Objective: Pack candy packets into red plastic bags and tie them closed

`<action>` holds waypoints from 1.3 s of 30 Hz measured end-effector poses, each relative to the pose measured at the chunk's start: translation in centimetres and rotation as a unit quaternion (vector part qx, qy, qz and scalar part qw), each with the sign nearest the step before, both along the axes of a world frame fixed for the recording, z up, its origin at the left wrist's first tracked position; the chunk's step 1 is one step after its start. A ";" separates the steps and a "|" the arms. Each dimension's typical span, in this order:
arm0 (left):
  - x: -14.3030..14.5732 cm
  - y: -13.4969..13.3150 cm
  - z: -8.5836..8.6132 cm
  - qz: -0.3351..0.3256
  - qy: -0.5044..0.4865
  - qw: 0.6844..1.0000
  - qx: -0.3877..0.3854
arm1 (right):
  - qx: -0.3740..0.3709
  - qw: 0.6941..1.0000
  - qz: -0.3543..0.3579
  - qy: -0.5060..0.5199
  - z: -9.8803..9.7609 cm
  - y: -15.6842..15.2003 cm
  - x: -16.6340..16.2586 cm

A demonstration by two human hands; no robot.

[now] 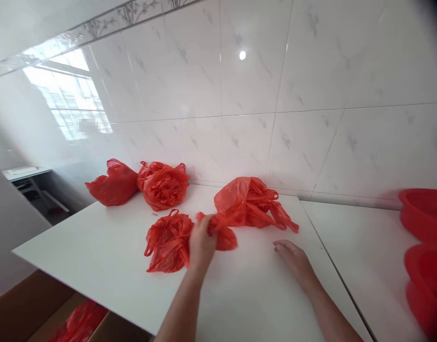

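Observation:
Several crumpled red plastic bags lie on a white table [97, 256]. My left hand [201, 244] is closed on a bunched red bag [223, 232] near the table's middle. That bag runs back into a bigger loose heap of red bags [250, 202]. Just left of the hand sits a tied red bag [166, 240]. My right hand [293, 259] rests flat on the table to the right, fingers stretched out, holding nothing. Two more bags, one [113, 184] at the far left and one [164, 184] beside it, sit against the wall.
A glossy white tiled wall [275, 95] rises behind the table. Red plastic basins [425, 247] are stacked at the right edge on a second white surface. Below the table's near left edge, a cardboard box [29, 304] holds another red bag [79, 323].

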State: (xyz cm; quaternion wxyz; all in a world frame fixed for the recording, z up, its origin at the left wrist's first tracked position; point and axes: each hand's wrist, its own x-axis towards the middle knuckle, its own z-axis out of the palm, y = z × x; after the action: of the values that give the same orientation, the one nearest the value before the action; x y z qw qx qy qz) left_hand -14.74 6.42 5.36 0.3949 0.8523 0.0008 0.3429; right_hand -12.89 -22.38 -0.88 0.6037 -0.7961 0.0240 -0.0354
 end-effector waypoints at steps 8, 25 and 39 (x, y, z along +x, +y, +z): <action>-3.2 7.8 0.1 0.298 0.164 0.929 0.146 | -0.006 0.999 0.019 -0.027 0.1 0.9 -0.2; 0.3 2.1 -1.8 0.142 -0.024 0.968 0.206 | -0.115 0.966 -0.112 -0.203 -1.0 2.4 0.9; 9.2 -10.6 -5.9 -0.107 0.079 0.957 0.256 | -0.265 0.903 -0.196 -0.277 -2.0 0.8 4.5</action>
State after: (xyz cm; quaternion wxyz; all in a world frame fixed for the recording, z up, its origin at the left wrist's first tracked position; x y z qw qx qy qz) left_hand -5.53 -4.21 -0.50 0.1965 0.9443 -0.1470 0.2191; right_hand -8.44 -21.58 -2.88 0.3339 -0.8638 0.0005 -0.3772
